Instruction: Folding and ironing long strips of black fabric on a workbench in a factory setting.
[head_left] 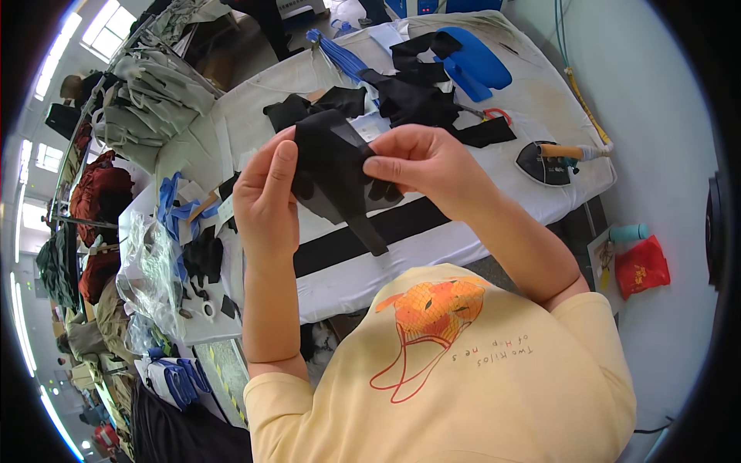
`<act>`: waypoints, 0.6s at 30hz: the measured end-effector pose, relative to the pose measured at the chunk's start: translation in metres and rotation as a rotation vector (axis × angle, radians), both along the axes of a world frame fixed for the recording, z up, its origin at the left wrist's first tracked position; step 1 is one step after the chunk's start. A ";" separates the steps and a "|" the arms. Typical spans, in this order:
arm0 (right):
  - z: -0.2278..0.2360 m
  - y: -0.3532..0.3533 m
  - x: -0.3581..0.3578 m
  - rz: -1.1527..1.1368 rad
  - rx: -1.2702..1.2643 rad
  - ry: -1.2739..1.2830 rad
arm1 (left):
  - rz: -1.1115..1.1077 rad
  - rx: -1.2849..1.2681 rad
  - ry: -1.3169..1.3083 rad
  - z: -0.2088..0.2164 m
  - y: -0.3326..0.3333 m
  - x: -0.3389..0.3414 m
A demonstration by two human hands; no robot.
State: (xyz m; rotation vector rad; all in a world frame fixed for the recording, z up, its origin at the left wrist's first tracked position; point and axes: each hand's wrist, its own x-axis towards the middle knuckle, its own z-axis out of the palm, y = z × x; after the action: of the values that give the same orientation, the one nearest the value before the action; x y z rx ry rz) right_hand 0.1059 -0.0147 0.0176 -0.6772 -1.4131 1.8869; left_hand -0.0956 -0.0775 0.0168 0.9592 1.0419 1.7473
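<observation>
White tabletop: work appears underway; completion cannot be judged.
Unheld black pieces lie beyond the left fingers and right fingers; black strip below; both sets pinch closed on a black fabric piece between.

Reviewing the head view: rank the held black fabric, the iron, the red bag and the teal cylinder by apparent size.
Largest to smallest:
1. Black fabric, helped by nearness to the camera
2. Iron and red bag, too alike to rank
3. Teal cylinder
</observation>
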 end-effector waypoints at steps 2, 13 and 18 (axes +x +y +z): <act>0.004 0.003 0.004 -0.037 -0.018 -0.092 | -0.003 -0.015 -0.010 -0.005 -0.001 -0.011; 0.021 0.016 0.016 -0.124 0.143 -0.100 | 0.042 -0.005 0.158 -0.002 -0.018 0.000; 0.039 0.020 0.016 -0.137 0.500 -0.041 | -0.046 0.152 0.319 0.002 -0.006 0.007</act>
State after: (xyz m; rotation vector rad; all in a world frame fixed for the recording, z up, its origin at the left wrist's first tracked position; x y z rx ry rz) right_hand 0.1222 0.0050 0.0563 -0.5473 -1.7283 1.3418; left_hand -0.0884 -0.0836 0.0190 1.3807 1.0848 1.6880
